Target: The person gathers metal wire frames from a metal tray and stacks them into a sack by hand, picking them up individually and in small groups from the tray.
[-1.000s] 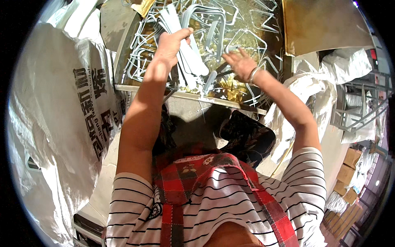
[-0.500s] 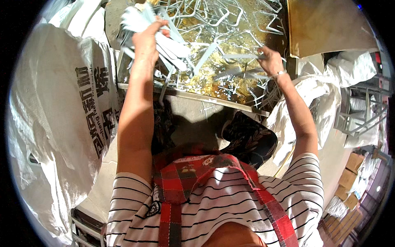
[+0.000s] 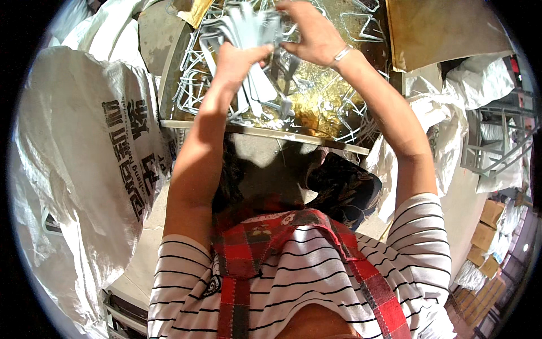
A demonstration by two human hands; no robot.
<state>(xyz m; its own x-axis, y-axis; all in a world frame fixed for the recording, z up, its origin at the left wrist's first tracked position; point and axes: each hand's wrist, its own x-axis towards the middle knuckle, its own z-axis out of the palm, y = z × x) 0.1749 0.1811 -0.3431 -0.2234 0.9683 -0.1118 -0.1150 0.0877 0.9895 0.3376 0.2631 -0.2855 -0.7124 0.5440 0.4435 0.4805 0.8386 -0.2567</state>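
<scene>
A fanned bundle of flat, pale grey strips (image 3: 248, 28) is gripped by my left hand (image 3: 236, 63), its thumb lying across the strips. My right hand (image 3: 317, 38), with a bracelet at the wrist, is curved round the bundle's right side, thumb and fingers against it; the fingertips are partly hidden and blurred. Both hands are over a wide, shallow metal-edged tray (image 3: 265, 133). Bent white wire-like pieces (image 3: 189, 93) lie along its left side, and more such pieces (image 3: 358, 22) are at the far right. Shiny yellow-brown tray bottom shows between them.
A big white woven sack (image 3: 73, 141) stands at the left. A brown board (image 3: 451, 34) rises at the tray's right, with white sacks (image 3: 435, 118) below it. Cardboard boxes (image 3: 485, 231) and metal frames (image 3: 499, 141) are farther right.
My right hand has moved left and away from me, from the tray's right side to the bundle. My left hand and its strips have shifted right. More of the tray's left side shows.
</scene>
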